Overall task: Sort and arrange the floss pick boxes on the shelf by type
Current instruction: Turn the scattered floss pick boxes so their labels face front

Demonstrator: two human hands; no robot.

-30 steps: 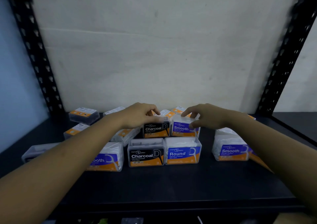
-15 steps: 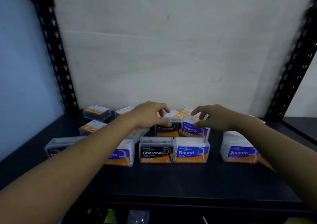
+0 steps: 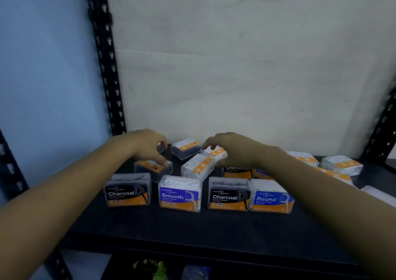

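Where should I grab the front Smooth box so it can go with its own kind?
Take the Smooth box from above, thumb and fingers pinching its two short ends. It stands upright, label forward, with open gaps to the Charcoal boxes on either side. The box lying tilted behind it crowds the back, so a front-to-back pinch looks tighter.
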